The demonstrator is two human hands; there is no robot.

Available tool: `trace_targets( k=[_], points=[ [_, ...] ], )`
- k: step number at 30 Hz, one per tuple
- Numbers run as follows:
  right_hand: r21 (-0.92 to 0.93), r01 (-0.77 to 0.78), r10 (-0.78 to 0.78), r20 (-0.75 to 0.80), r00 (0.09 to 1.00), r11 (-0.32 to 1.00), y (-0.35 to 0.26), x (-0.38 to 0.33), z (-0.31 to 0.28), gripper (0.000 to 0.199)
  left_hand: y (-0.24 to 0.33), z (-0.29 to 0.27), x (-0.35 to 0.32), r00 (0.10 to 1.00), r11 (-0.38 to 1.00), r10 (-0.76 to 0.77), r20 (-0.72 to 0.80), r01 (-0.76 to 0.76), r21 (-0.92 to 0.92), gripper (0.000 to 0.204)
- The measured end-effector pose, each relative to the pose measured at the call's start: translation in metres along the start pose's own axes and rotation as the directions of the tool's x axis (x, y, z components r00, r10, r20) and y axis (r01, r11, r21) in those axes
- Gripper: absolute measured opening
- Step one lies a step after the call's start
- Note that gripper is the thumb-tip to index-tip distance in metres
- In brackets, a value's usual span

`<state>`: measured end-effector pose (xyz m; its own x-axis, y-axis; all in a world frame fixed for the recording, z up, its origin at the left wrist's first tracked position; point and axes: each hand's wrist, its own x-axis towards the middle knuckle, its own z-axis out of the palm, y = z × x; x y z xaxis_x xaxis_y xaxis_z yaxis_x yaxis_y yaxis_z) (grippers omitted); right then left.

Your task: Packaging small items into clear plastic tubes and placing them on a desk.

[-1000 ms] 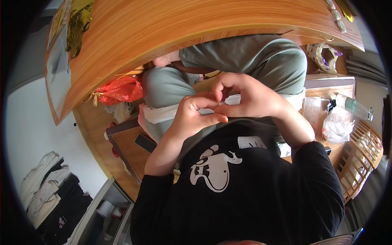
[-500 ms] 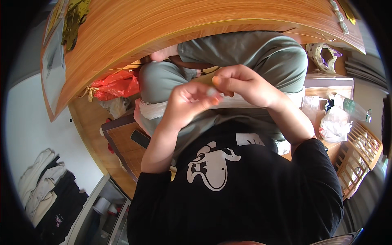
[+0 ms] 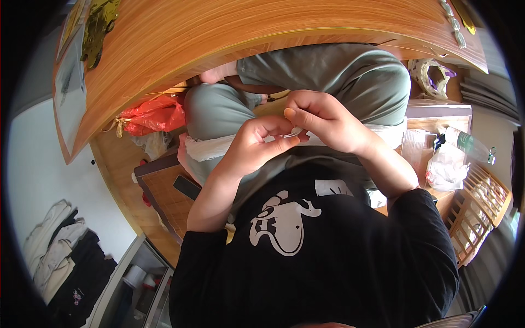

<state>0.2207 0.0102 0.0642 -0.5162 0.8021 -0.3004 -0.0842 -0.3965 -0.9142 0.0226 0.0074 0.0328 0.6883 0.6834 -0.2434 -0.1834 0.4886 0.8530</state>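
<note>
— Pale and thin, that is all I can make out of the small white strip (image 3: 298,133) pinched between both hands over the lap.

— Which hand has it?

— Both. The left hand (image 3: 261,143) curls its thumb and forefinger onto one end, and the right hand (image 3: 322,120) bends its fingers down on the other, the two hands touching at the fingertips.

— What is it, though?

— Possibly a bit of paper or tape; it is too hidden by the fingers to tell.

— And around them?

— Grey-green trousers (image 3: 350,76) under the hands, a wooden tabletop (image 3: 229,33) beyond the knees, a red plastic bag (image 3: 150,115) on the floor to the left, and a white plastic bag (image 3: 445,167) beside a clear bottle (image 3: 465,143) on the right.
</note>
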Motion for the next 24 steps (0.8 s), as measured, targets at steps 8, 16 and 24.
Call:
trace_targets(
  k=[8, 16, 24],
  points=[
    [-0.061, 0.005, -0.006, -0.015, 1.000, 0.998, -0.008, -0.003, 0.004, 0.028, -0.007, -0.012, -0.003, 0.997, 0.986, 0.034, 0.071, -0.022, -0.168, 0.025],
    [-0.063, 0.031, -0.030, 0.023, 0.999, 0.998, 0.000, -0.003, -0.002, 0.026, -0.006, -0.001, 0.000, 0.997, 0.997, -0.071, 0.020, 0.071, -0.004, 0.012],
    [0.029, 0.045, -0.046, 0.008, 0.999, 0.999, 0.008, -0.002, -0.011, 0.021, -0.007, 0.001, 0.004, 0.997, 0.991, 0.065, -0.038, -0.069, -0.113, 0.020]
  ],
)
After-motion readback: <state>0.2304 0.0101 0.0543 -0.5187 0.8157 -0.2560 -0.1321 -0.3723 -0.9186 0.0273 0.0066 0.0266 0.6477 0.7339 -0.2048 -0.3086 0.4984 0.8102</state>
